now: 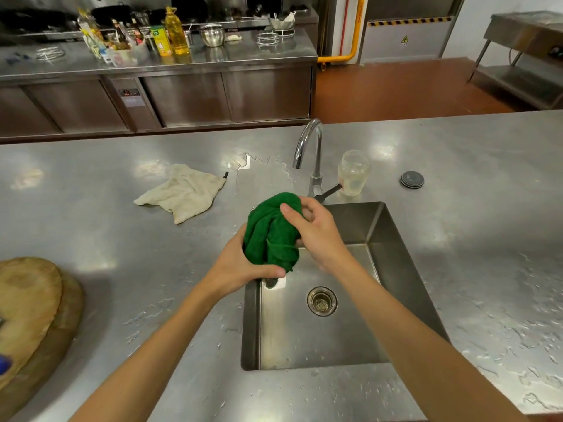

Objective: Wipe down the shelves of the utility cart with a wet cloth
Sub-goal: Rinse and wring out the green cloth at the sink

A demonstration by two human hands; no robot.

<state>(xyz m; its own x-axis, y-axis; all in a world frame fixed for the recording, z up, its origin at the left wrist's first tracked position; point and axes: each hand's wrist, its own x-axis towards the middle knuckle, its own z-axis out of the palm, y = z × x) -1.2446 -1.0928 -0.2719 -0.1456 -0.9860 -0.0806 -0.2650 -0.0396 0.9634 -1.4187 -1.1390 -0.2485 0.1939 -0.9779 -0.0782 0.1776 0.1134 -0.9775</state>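
Observation:
A bunched green cloth point(269, 236) is held over the back left corner of a steel sink point(405, 269). My left hand point(240, 266) grips its lower part from below and the left. My right hand point(313, 233) grips its upper right side, fingers curled over the top. The curved tap point(310, 147) stands just behind the cloth; no water runs from it. No utility cart is in view.
A crumpled cream cloth point(182, 193) lies on the wet steel counter left of the tap. A glass jar point(353, 173) and a dark lid point(412, 179) stand right of it. Round wooden boards point(33, 303) sit at the left edge. Bottles crowd the far counter point(213, 59).

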